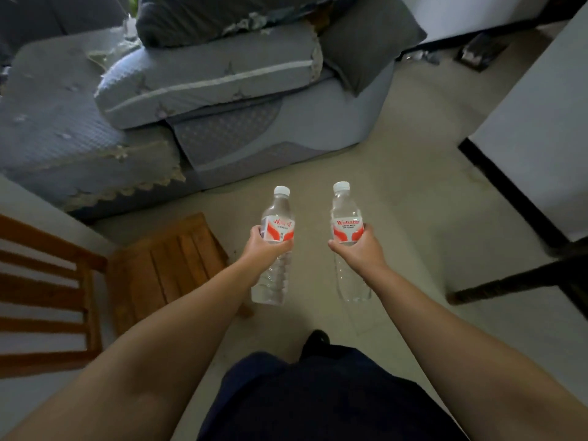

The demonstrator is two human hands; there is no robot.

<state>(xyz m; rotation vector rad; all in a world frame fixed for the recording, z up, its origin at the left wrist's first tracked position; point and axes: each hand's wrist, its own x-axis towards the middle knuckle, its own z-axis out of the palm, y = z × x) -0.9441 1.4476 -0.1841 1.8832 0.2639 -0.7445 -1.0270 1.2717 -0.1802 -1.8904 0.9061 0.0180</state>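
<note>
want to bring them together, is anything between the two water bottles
Nothing: in the head view the gap between the left water bottle and the right water bottle shows only bare floor.

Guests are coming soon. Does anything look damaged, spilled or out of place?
The sofa's long cushion lies askew across the seat, and the sofa cover's lace trim looks ragged. Loose items lie on the floor by the far wall. The left bottle and right bottle are capped; nothing looks spilled.

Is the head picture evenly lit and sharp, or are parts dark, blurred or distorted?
Head view: dim light, the sofa in shadow and the white wall brightest; head view: soft focus, small print on the left bottle and right bottle unreadable; head view: wide-angle stretching toward the edges, as at the wooden chair.
</note>
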